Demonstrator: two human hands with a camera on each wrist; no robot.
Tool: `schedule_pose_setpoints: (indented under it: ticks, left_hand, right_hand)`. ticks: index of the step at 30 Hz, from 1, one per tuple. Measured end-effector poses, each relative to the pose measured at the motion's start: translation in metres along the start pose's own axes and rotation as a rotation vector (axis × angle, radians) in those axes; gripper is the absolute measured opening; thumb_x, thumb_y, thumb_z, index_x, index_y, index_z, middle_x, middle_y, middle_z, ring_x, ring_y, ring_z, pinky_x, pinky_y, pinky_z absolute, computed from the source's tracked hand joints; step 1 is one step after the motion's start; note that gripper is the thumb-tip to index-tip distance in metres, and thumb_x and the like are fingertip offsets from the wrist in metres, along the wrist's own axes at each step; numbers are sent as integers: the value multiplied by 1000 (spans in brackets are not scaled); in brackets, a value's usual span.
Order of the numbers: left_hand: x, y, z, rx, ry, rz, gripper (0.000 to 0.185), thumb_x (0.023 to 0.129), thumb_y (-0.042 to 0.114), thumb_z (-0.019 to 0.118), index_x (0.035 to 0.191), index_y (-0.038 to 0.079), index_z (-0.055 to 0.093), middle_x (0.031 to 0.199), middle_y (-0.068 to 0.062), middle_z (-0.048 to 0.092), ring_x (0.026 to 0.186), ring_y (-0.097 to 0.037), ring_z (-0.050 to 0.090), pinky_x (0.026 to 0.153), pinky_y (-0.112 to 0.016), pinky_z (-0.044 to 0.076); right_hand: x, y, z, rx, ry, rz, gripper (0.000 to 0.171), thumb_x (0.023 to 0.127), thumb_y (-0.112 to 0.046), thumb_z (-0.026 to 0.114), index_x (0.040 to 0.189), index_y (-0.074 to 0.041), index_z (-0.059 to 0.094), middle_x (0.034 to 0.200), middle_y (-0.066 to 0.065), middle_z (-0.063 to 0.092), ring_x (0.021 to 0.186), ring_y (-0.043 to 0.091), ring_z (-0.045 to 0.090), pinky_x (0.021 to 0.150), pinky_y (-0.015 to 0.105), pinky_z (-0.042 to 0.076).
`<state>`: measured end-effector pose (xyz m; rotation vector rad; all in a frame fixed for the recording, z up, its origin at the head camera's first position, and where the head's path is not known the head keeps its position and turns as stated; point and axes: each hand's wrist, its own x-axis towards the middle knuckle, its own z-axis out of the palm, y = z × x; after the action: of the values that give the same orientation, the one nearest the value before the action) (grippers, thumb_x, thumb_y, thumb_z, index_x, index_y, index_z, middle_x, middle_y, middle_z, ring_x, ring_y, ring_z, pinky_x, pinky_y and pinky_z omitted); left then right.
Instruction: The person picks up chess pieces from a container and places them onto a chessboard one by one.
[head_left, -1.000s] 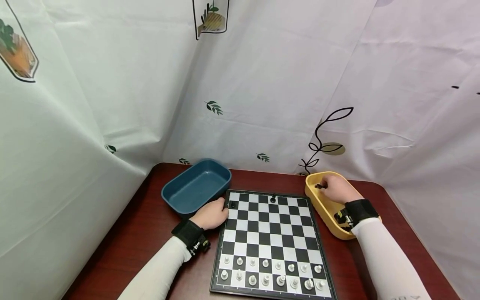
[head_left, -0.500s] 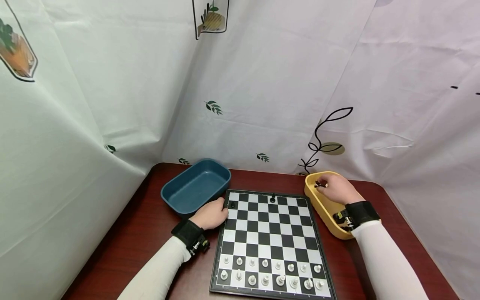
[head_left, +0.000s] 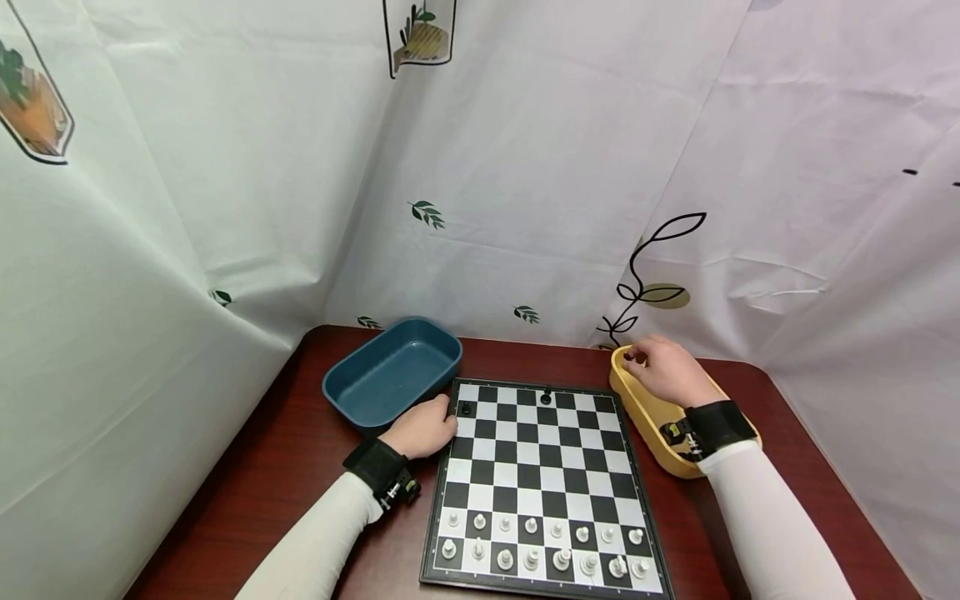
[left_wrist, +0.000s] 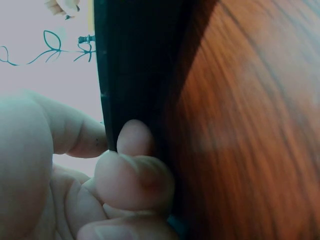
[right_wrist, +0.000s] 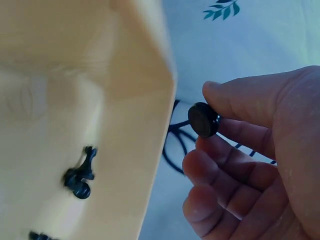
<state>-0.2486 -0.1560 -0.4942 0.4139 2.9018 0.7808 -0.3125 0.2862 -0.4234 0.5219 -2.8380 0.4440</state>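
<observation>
A chessboard (head_left: 540, 467) lies on the dark red table, with white pieces (head_left: 540, 550) filling its two near rows and two black pieces (head_left: 466, 408) on its far row. My left hand (head_left: 426, 428) rests at the board's left edge (left_wrist: 130, 75), fingers curled against it. My right hand (head_left: 663, 371) is raised over the far end of the yellow tray (head_left: 645, 408) and pinches a black chess piece (right_wrist: 203, 120) between thumb and fingers. More black pieces (right_wrist: 80, 175) lie inside the yellow tray (right_wrist: 125, 75).
A blue tub (head_left: 393, 372) stands at the board's far left corner, with nothing showing in it. White printed sheets (head_left: 525, 167) hang close behind and to both sides of the table. Bare table shows left of the board (head_left: 285, 467).
My right hand has lifted out of the yellow tray with a black piece and shifted slightly toward the tray's far left corner. The left hand has stayed put.
</observation>
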Motion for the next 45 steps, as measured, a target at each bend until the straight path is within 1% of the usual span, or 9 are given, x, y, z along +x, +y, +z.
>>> schedule_pose_setpoints:
  ticks: [4,12,19,22,26,29,32,39,45]
  left_hand:
    - [0,0,0,-3,-3,-3,42,110,19,55,140,-9,62,125,-20,73,100,-24,70,94,-48,56]
    - [-1,0,-1,-9,-12,-9,46,111,20,54,145,-11,59,130,-22,72,103,-25,71,95,-48,56]
    - [-1,0,0,-7,-10,-8,45,110,20,54,144,-10,60,129,-22,72,104,-26,72,96,-49,57]
    - [-1,1,0,-9,-9,-6,44,110,19,54,142,-10,60,128,-22,73,103,-26,71,95,-49,57]
    - [0,1,0,-9,-7,-3,44,110,19,55,141,-11,61,126,-21,73,103,-26,71,95,-49,57]
    - [0,0,0,-6,-5,0,44,110,19,54,142,-10,61,127,-21,73,104,-26,71,96,-49,57]
    - [0,0,-1,-7,-6,1,44,110,19,54,142,-11,61,127,-22,73,104,-26,72,96,-49,57]
    - [1,1,-2,5,-6,3,44,110,21,54,142,-10,61,128,-21,73,104,-25,71,96,-48,57]
    - [0,1,-1,6,1,-11,45,110,22,54,142,-9,61,129,-21,73,105,-25,71,97,-48,57]
  right_hand:
    - [2,-6,-2,-12,15,-13,16,102,-18,77,106,-3,77,101,12,70,89,32,65,83,54,52]
    - [5,-22,-4,-3,17,-49,19,104,-17,74,115,-2,76,110,16,73,95,34,69,86,57,54]
    - [4,-42,0,35,1,-11,21,106,-19,73,119,-3,76,108,14,74,89,29,68,77,50,55]
    - [3,-51,4,57,4,-7,21,105,-18,74,120,-4,77,110,14,75,88,28,67,76,50,55]
    - [0,-61,11,55,22,-25,19,102,-16,76,118,-5,78,113,14,78,87,28,68,78,51,55]
    - [0,-67,18,60,21,-39,15,101,-15,79,113,-7,78,105,10,78,84,25,67,77,50,55]
    - [0,-72,23,80,8,-47,11,100,-14,81,109,-9,78,99,6,76,81,22,66,76,47,55]
    - [-5,-79,35,128,-19,-77,8,98,-11,84,104,-11,78,96,2,71,81,18,61,75,43,53]
    - [-6,-80,46,121,-54,-71,9,98,-11,83,104,-11,78,93,0,71,78,15,60,74,42,52]
